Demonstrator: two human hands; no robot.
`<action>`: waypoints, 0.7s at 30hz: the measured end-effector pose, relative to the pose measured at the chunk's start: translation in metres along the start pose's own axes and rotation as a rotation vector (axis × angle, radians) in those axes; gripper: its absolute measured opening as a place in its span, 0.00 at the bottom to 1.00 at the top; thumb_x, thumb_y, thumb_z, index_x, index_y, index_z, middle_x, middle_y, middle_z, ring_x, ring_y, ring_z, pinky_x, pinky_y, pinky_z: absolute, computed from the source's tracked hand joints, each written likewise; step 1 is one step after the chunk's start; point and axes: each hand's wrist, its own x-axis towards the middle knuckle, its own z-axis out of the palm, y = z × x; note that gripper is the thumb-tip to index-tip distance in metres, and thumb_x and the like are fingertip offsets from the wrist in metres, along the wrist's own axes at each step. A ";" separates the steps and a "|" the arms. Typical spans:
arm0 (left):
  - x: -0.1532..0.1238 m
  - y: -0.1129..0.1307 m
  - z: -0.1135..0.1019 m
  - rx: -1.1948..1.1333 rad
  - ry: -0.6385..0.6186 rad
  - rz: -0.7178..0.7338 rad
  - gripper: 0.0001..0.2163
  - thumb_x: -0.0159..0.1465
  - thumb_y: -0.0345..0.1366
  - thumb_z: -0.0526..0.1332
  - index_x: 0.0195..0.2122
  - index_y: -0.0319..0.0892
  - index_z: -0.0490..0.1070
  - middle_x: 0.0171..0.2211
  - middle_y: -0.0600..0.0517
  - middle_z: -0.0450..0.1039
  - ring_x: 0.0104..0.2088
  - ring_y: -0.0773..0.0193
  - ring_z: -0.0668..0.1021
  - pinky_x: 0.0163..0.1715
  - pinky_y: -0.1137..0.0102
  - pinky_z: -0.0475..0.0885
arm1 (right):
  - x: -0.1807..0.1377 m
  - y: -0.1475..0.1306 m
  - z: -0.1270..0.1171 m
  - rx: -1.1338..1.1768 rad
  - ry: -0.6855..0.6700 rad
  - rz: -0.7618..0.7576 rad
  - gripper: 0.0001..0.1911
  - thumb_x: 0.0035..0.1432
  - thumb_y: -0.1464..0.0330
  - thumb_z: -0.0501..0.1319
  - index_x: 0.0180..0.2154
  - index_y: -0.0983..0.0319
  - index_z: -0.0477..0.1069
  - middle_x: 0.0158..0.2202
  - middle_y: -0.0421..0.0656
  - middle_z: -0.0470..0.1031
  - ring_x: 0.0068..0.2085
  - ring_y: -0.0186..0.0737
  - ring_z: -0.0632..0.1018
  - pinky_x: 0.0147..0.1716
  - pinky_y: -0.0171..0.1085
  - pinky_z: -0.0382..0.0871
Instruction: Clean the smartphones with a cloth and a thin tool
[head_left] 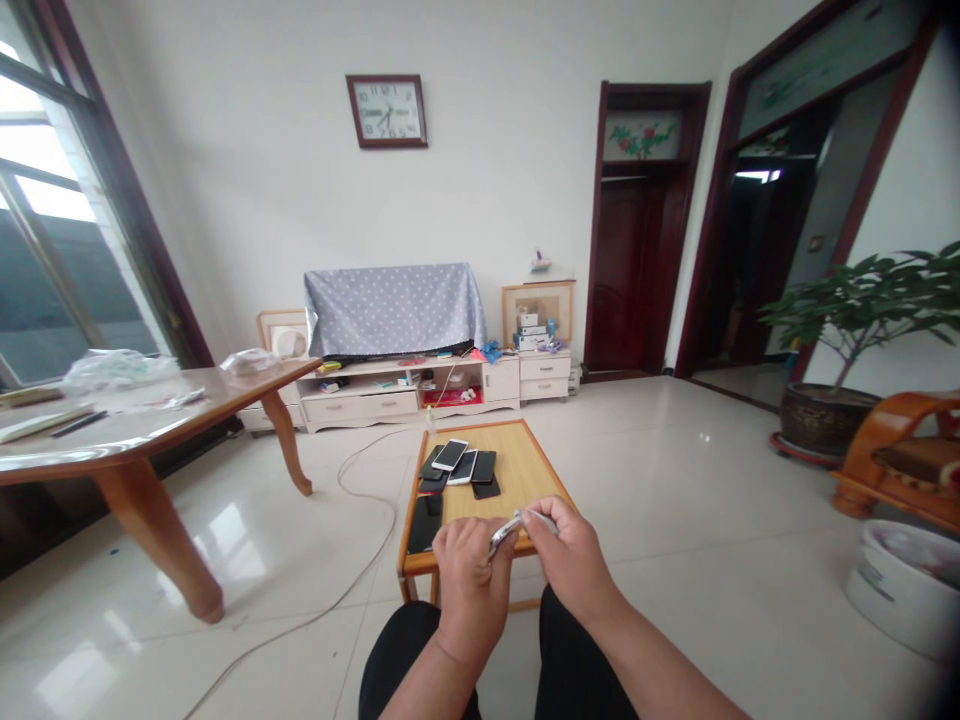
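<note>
Both hands meet over the near edge of a small wooden table (525, 455). My left hand (469, 580) is closed around one end of a silver phone (508, 528), held edge-on. My right hand (574, 555) pinches its other end with the fingertips. Farther back on the table lies a cluster of several phones (461, 465), some white, some black. A dark phone (425, 525) lies flat at the table's left side. My knees in black trousers show below the hands.
A large glossy table (112, 440) with bags and papers stands left. A white cable (360, 560) trails over the tiled floor. A TV cabinet (397, 390) lines the far wall. At the right stand a potted plant (855, 340), a wooden chair (907, 450) and a white bucket (907, 590).
</note>
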 end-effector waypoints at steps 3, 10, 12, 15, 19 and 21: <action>0.002 0.001 0.000 -0.009 0.002 -0.007 0.05 0.69 0.36 0.58 0.38 0.47 0.74 0.33 0.52 0.76 0.39 0.58 0.74 0.44 0.61 0.61 | -0.002 -0.006 -0.001 0.053 -0.094 -0.047 0.16 0.64 0.54 0.59 0.37 0.59 0.74 0.34 0.43 0.79 0.35 0.43 0.77 0.36 0.38 0.71; 0.005 0.004 -0.003 -0.011 0.007 0.004 0.05 0.69 0.37 0.59 0.41 0.49 0.75 0.34 0.52 0.76 0.40 0.58 0.75 0.44 0.62 0.61 | 0.006 0.004 -0.004 -0.038 0.035 0.042 0.19 0.61 0.50 0.60 0.34 0.60 0.73 0.29 0.41 0.77 0.32 0.43 0.75 0.35 0.39 0.70; 0.004 0.004 -0.002 -0.009 -0.010 -0.001 0.06 0.69 0.37 0.59 0.37 0.48 0.75 0.32 0.52 0.75 0.38 0.59 0.74 0.43 0.62 0.61 | 0.001 0.002 -0.001 0.029 -0.032 0.015 0.19 0.62 0.50 0.60 0.35 0.60 0.73 0.31 0.43 0.78 0.34 0.44 0.76 0.36 0.39 0.71; 0.003 0.004 -0.002 -0.017 -0.009 -0.003 0.08 0.70 0.37 0.58 0.35 0.46 0.74 0.31 0.52 0.75 0.37 0.59 0.74 0.43 0.62 0.61 | -0.002 -0.001 0.000 0.100 -0.100 -0.020 0.18 0.63 0.51 0.59 0.37 0.60 0.74 0.34 0.44 0.79 0.36 0.44 0.78 0.37 0.38 0.72; 0.004 0.005 -0.003 -0.028 0.012 0.005 0.07 0.70 0.38 0.58 0.41 0.48 0.76 0.34 0.51 0.76 0.40 0.58 0.75 0.44 0.62 0.61 | 0.005 0.007 -0.005 0.011 0.006 0.036 0.19 0.62 0.51 0.61 0.36 0.61 0.74 0.30 0.42 0.78 0.34 0.44 0.77 0.37 0.39 0.71; 0.003 0.003 -0.003 -0.026 -0.001 0.000 0.06 0.70 0.38 0.59 0.40 0.48 0.76 0.34 0.51 0.76 0.40 0.58 0.75 0.44 0.62 0.61 | 0.004 0.007 -0.005 -0.011 0.016 0.047 0.19 0.61 0.50 0.61 0.35 0.60 0.74 0.30 0.42 0.78 0.33 0.43 0.76 0.36 0.38 0.71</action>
